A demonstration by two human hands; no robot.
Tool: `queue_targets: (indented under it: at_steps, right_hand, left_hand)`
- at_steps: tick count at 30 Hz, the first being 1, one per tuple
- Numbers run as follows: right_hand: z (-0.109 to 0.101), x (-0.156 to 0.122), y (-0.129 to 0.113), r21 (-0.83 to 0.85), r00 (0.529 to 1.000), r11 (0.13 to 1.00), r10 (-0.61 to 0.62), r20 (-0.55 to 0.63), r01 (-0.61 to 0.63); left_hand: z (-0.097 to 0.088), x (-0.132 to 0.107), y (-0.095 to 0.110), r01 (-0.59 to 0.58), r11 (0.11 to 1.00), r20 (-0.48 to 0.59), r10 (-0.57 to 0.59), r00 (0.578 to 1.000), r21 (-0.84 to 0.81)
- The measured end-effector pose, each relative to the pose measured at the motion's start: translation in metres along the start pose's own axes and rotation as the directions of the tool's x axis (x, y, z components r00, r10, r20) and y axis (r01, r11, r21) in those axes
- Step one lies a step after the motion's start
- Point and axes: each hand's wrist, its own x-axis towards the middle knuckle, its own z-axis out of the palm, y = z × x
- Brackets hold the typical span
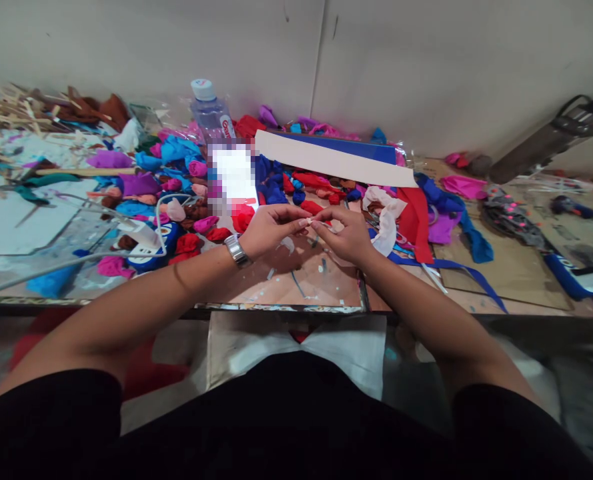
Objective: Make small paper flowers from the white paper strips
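Observation:
Both my hands meet over the middle of the worktable (286, 280). My left hand (271, 230), with a metal watch on the wrist, pinches a small pale strip (310, 221) between thumb and fingers. My right hand (343, 233) pinches the other end of the same small piece, fingertips nearly touching the left ones. Just behind the hands lie red cloth scraps (316, 183) and a white cloth strip (386, 220).
Piles of blue, purple, pink and red fabric bits (176, 173) cover the table's left and back. A water bottle (211, 113) stands at the wall. A white-and-blue board (336, 157) lies behind. Blue ribbon (466, 280) and cardboard (506, 267) sit right; white cable (126, 233) left.

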Motion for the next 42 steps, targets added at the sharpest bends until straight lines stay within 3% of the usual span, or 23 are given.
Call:
queue_targets:
  at_steps: [8,17,25,34,42]
  right_hand:
    - [0.002,-0.003,0.001,-0.02,1.0,1.0,0.02,-0.003,-0.02]
    - [-0.004,0.002,-0.007,0.017,1.0,1.0,-0.023,-0.002,0.023]
    - [-0.003,0.002,-0.003,-0.002,0.999,0.999,-0.036,0.0,0.036]
    - [-0.002,0.001,0.0,-0.009,0.999,0.999,0.032,0.034,-0.032]
    - [-0.001,0.0,0.0,0.012,0.999,0.999,0.052,0.005,-0.052]
  left_hand:
    - [0.001,-0.003,-0.007,-0.09,0.993,0.007,0.09,0.996,0.075]
    - [0.001,-0.001,0.003,0.025,0.999,-0.078,-0.021,0.997,0.047]
    - [0.0,-0.001,-0.002,0.02,0.999,-0.022,-0.019,1.0,0.041]
    - [-0.001,0.0,-0.003,-0.05,0.997,0.051,0.047,0.998,0.062]
    - [0.0,0.0,-0.009,-0.059,0.996,-0.006,0.06,0.998,0.071]
